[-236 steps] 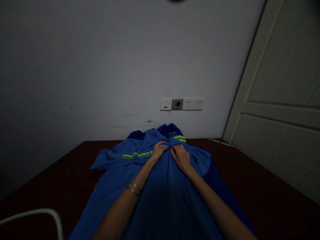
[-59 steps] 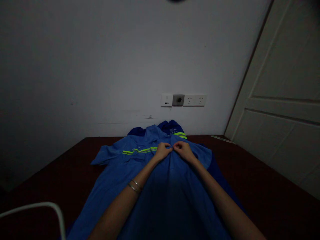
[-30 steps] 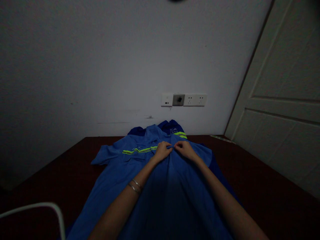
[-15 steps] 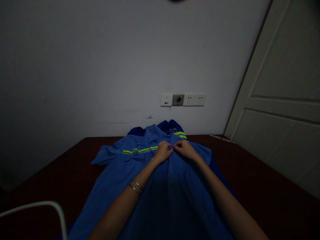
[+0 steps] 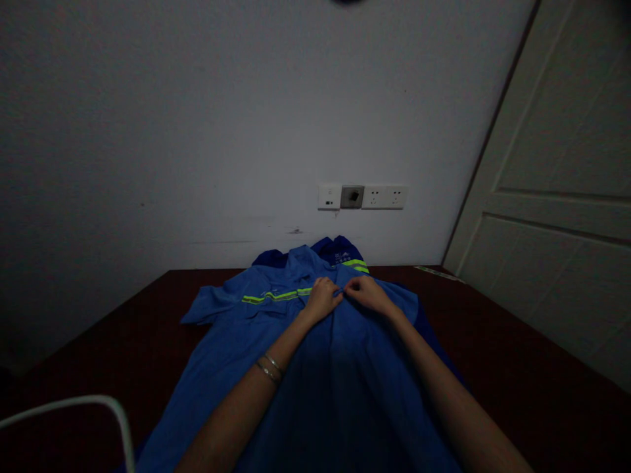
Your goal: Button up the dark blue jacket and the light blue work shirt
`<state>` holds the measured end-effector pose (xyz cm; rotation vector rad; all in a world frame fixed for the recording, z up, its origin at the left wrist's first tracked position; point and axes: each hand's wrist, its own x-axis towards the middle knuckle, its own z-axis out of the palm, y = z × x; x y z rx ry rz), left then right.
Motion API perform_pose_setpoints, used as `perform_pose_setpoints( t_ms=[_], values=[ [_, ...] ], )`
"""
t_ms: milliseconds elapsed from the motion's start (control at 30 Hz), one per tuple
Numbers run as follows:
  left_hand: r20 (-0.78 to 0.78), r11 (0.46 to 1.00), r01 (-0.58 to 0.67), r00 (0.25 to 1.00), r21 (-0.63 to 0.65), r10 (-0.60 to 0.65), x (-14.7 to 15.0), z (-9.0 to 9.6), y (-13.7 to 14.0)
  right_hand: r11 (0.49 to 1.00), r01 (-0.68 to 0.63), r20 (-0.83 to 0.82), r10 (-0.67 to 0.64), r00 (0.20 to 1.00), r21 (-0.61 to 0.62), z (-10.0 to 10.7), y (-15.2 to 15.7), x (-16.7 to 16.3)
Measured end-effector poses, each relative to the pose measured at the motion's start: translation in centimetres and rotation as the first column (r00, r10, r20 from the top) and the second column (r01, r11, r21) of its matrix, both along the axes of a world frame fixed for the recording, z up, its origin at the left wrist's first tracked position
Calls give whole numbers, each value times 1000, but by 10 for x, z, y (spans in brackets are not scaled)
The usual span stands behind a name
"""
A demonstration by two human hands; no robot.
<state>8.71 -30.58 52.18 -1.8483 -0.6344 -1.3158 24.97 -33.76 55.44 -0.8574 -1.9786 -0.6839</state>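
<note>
A light blue short-sleeved work shirt (image 5: 231,348) with a yellow-green and grey reflective stripe across the chest lies spread in front of me, its collar toward the wall. At the front opening, around chest height, my left hand (image 5: 321,299) is closed on the shirt's edge. My right hand (image 5: 367,293) pinches the same edge just beside it, the fingertips of both hands nearly touching. Whether a button sits between the fingers is too small to make out. Under the shirt, a darker blue garment (image 5: 345,249) with a reflective stripe and white print shows at the top and right.
The clothes rest on a dark reddish-brown table (image 5: 497,328) set against a pale wall (image 5: 221,131). Wall sockets and switches (image 5: 362,197) sit above the table. A white panelled door (image 5: 557,197) stands on the right. A white cable (image 5: 89,399) curves in at lower left.
Both hands stay at the same spot on the shirt's front edge, with barely any finger movement. The whole view has shifted very slightly.
</note>
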Motion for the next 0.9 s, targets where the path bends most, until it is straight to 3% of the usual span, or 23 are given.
perform_pose_setpoints(
  t_ms=[267, 500, 900],
  values=[
    [-49, 1000, -26, 998, 3, 27, 0, -1, -8, 996, 74, 50, -76, 996, 45, -1, -11, -3],
    [-20, 999, -3, 1000, -39, 2, -2, 0, -6, 996, -49, 92, 42, 995, 70, 4, -11, 7],
    [-41, 998, 41, 998, -50, -44, -2, -1, 0, 998, -37, 184, 26, 983, 57, -2, -3, 2]
  ],
)
